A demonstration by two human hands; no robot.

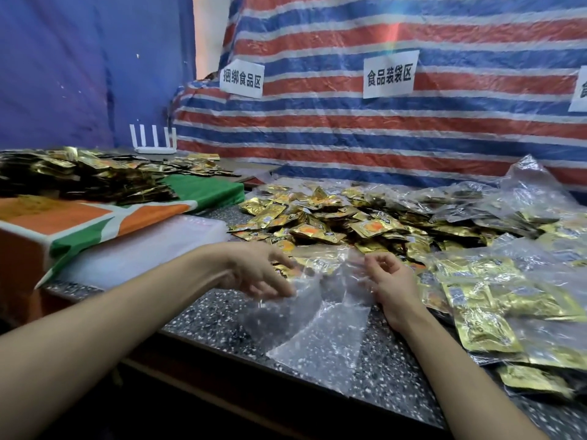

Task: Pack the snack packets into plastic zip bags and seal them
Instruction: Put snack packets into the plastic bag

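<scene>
Right now your left grip (254, 271) hangs over the left edge of the bag (311, 322). Its fingers are loosely spread and point down, tips touching the plastic; motion blur hides anything finer. Your right grip (386, 281) sits at the bag's opposite edge with its fingers curled toward the thumb. Whether they pinch the film cannot be told, because the fingertips and plastic are both smeared there.

The bag is clear and empty. It lies on the speckled counter (390, 376) between your two grips, with its far edge raised between them and its near corner reaching toward the counter's front.

Just beyond it is the heap of gold packets (317, 223), and the nearest few show through the bag's far edge. To the right of your right grip is a stack of filled bags (508, 306), overlapping one another, with gold packets visible inside. Behind them lies crumpled clear plastic (524, 185).

On your left, a white block (143, 249) carries an orange, green and white cloth (95, 217), and a second, darker heap (79, 176) of packets rests on top. Behind that stands a white router (154, 144) with its antennas upright.

At the back hangs a red, blue and white striped tarp (381, 138) — paper signs (388, 74) with printed characters are stuck to it.
</scene>
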